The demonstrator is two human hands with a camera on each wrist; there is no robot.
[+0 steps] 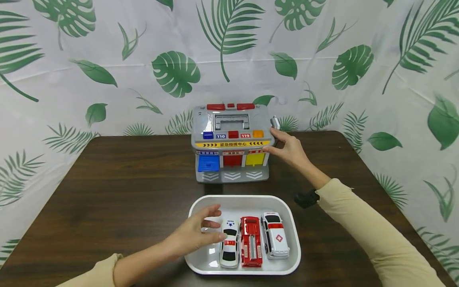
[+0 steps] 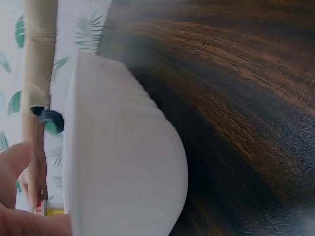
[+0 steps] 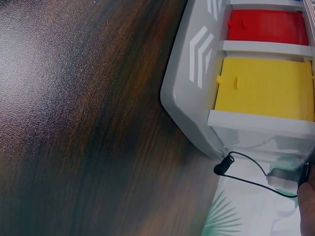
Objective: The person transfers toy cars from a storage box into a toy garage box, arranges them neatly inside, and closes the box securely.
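In the head view my right hand (image 1: 291, 149) is at the right end of a grey toy garage (image 1: 232, 177), thumb on the front of the roof's edge and fingers round its side. Its blue door (image 1: 208, 164) tilts outward; the red door (image 1: 232, 160) and yellow door (image 3: 266, 88) are down. My left hand (image 1: 195, 235) hovers over the left side of a white tray (image 1: 244, 272), fingers spread, thumb tip by a white police car (image 1: 228, 255). Beside that car lie a red fire truck (image 1: 250, 227) and a white ambulance (image 1: 281, 250).
A dark wooden table (image 1: 125, 191) carries everything, with a leaf-patterned cloth (image 1: 136, 87) hanging behind. A small grey part (image 1: 275, 122) sticks out at the garage's right side. A thin black cord with a clip (image 3: 224, 165) dangles there.
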